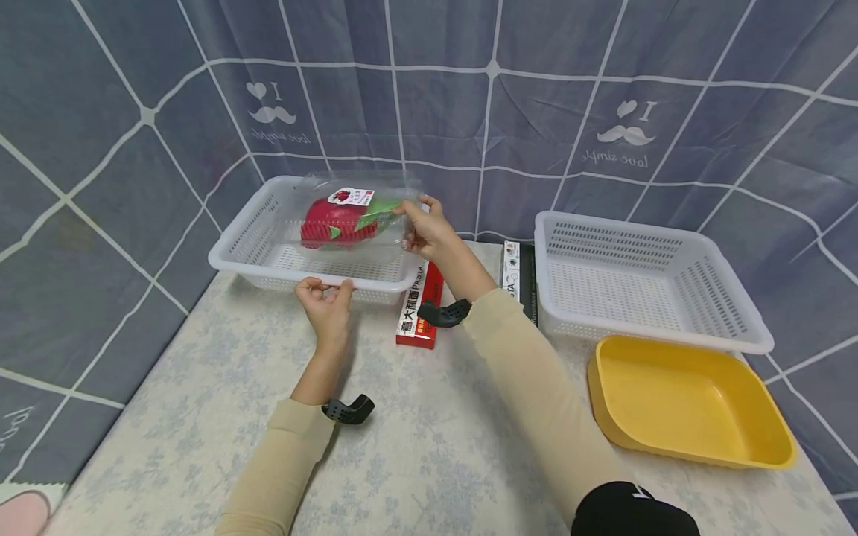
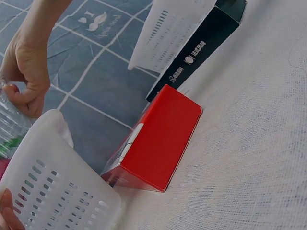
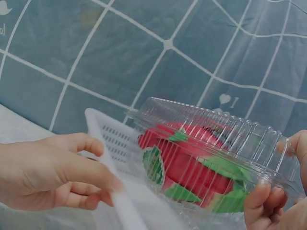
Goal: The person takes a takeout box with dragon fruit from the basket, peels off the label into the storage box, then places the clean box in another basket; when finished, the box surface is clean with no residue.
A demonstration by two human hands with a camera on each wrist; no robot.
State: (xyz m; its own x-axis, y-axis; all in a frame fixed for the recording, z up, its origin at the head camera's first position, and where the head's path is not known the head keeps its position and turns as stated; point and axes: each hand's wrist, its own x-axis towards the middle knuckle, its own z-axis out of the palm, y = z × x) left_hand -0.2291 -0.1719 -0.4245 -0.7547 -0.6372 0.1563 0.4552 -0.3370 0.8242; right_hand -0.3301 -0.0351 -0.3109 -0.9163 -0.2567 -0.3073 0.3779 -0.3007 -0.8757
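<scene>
My right hand (image 1: 432, 231) grips the right end of a clear plastic clamshell box (image 3: 256, 143). Inside the box lies a red dragon fruit (image 1: 328, 223) with green scales, and a white label (image 1: 351, 196) is stuck on the lid. The box is held tilted over the left white basket (image 1: 268, 260), partly within its rim. My left hand (image 1: 326, 309) pinches the front rim of this basket between thumb and fingers. In the left wrist view only the fingertips (image 2: 9, 213) of that hand show at the basket's edge.
A red pasta box (image 1: 418, 309) stands against the left basket's right end. Next to the right white basket (image 1: 606, 294) is a black box (image 1: 528, 279) with a white panel. A yellow bin (image 1: 690, 398) sits in front of that basket. Grid-patterned curtain (image 1: 442, 112) hangs behind.
</scene>
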